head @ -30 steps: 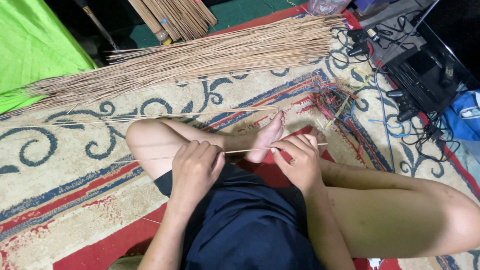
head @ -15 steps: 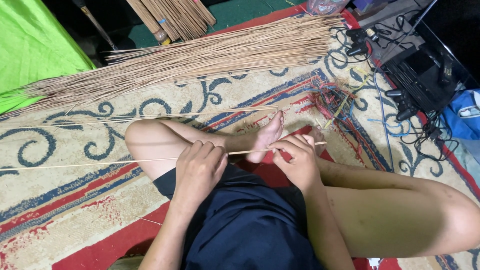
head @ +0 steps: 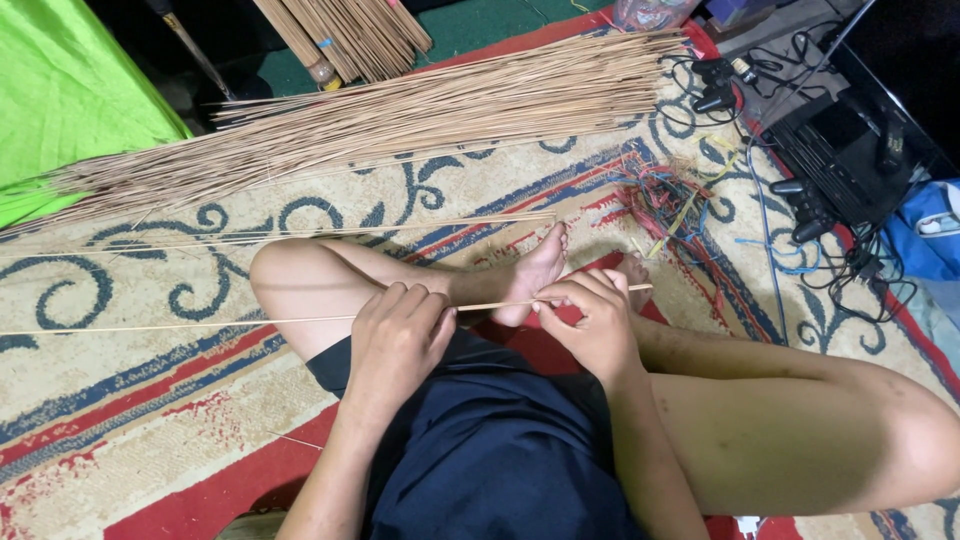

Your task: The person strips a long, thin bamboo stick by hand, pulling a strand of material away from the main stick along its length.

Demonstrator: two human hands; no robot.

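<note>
I sit cross-legged on a patterned carpet. A long thin pale stick runs level across my lap, its tail far out to the left and its thicker end past my right hand. My left hand is closed around the stick over my left knee. My right hand pinches the same stick near its right end, beside my bare feet. A large spread pile of similar sticks lies on the carpet ahead of me.
A tied bundle of sticks lies at the top. Green cloth covers the upper left. A tangle of coloured strings sits right of my feet. Black electronics and cables and a blue bag occupy the right side.
The stick has slid leftward through my hands, its tail now reaching far out to the left. Both hands stay over my lap.
</note>
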